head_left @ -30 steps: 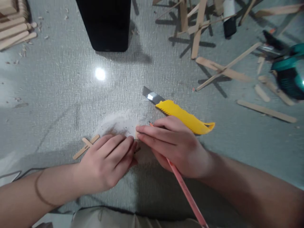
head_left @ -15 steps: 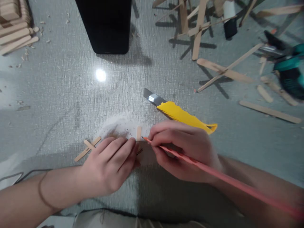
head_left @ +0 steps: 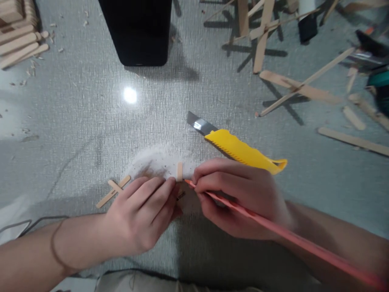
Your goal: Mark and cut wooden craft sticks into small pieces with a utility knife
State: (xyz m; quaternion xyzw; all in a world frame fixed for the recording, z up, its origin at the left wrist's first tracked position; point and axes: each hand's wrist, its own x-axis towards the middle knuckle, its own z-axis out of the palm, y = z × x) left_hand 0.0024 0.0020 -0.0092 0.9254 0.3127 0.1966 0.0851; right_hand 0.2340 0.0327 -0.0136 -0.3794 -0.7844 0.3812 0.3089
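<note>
My right hand [head_left: 240,196] is closed in a writing grip around a red pencil [head_left: 273,227]. Its tip touches or nearly touches the right edge of a small upright craft stick piece [head_left: 180,171]. Beside that piece, my left hand [head_left: 144,207] has its fingers curled and pressed together at the lower end; what lies under the fingers is mostly hidden. Past the left hand's knuckles, two crossed craft sticks [head_left: 106,198] poke out, perhaps joined to what it holds. A yellow utility knife [head_left: 243,150] with its blade out lies just beyond my right hand.
A black phone-like object [head_left: 142,36] stands at the top. Stacked craft sticks [head_left: 20,46] are at upper left. Glued stick frames [head_left: 299,87], loose stick pieces [head_left: 354,140] and a teal-and-black tool [head_left: 378,85] lie at right. A white, dark-smudged patch [head_left: 156,156] surrounds the work spot.
The pencil tip has slid slightly down along the stick piece's right edge. Both hands otherwise keep their holds. The whole view has shifted a little.
</note>
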